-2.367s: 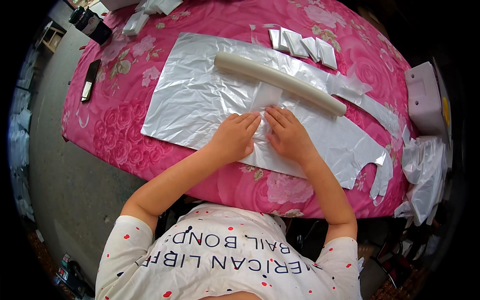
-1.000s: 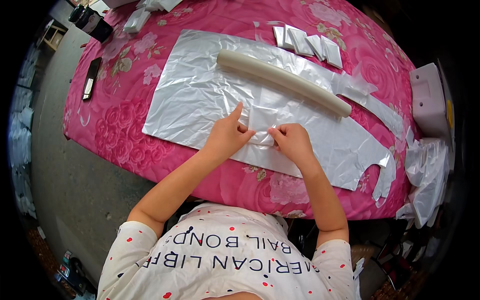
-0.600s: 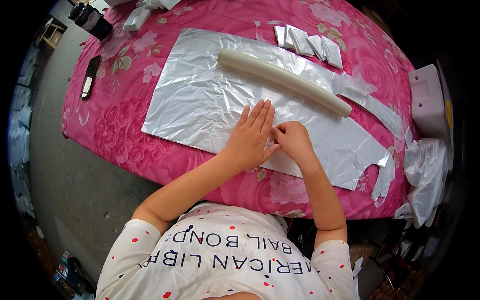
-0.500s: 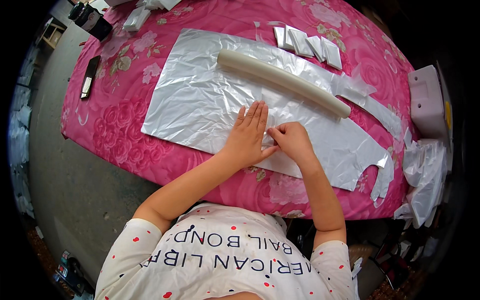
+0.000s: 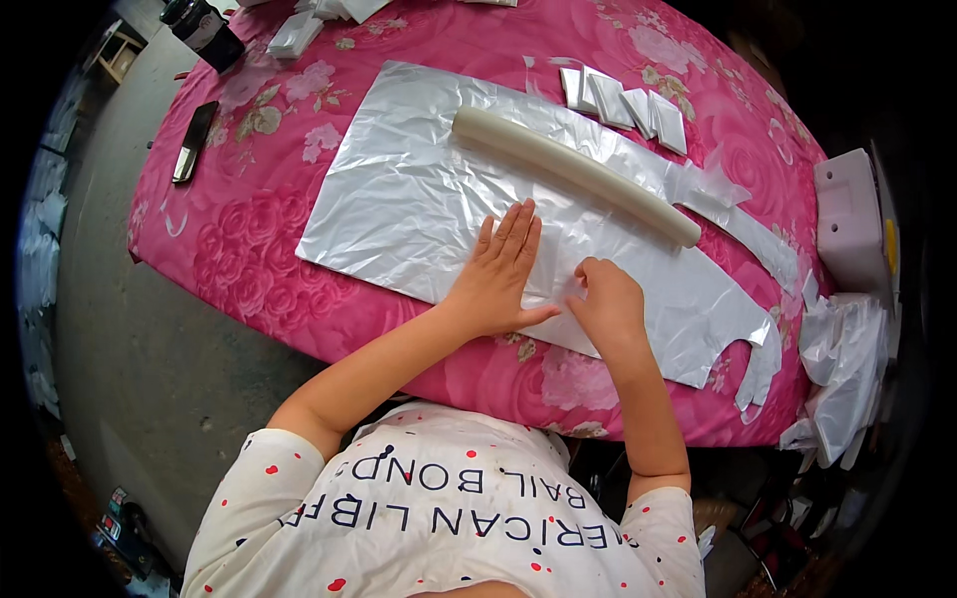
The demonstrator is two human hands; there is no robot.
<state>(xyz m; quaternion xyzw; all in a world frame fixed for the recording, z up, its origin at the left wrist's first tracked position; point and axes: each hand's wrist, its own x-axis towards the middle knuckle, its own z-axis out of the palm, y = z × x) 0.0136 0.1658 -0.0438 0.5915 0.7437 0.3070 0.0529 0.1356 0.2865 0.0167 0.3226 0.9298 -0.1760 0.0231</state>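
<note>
1. One large silvery plastic sheet [image 5: 399, 184] lies flat and creased across the middle of the surface [image 5: 254, 299], which is covered in pink floral cloth; two curved strips run off its right-hand end.
2. One long beige tube [image 5: 576, 171] rests slantwise on the sheet, beyond both hands.
3. Five small folded white packets [image 5: 610, 101] sit in an overlapping row past the sheet's far edge (five is what shows; others could be tucked beneath). More folded packets [image 5: 294, 37] are bunched toward the upper left, too crowded to count.
4. One dark phone [image 5: 195, 142] lies near the left edge, just short of one dark lidded jar [image 5: 202, 35]; the jar's contents are hidden.
5. One pale box [image 5: 847, 204] stands at the right edge, its inside out of sight. A heap of clear plastic bags [image 5: 843, 369] is bunched just below it.
6. Two bare forearms come in from below. The left grip [image 5: 495, 289] is palm down on the sheet, released, fingers extended away from the body, thumb stretched out toward the right.
7. The right grip [image 5: 610, 304] is just beside it, over the sheet, wrist raised and fingers curled, with a gap between thumb and index finger; whether it pinches any thin film, I cannot tell.
</note>
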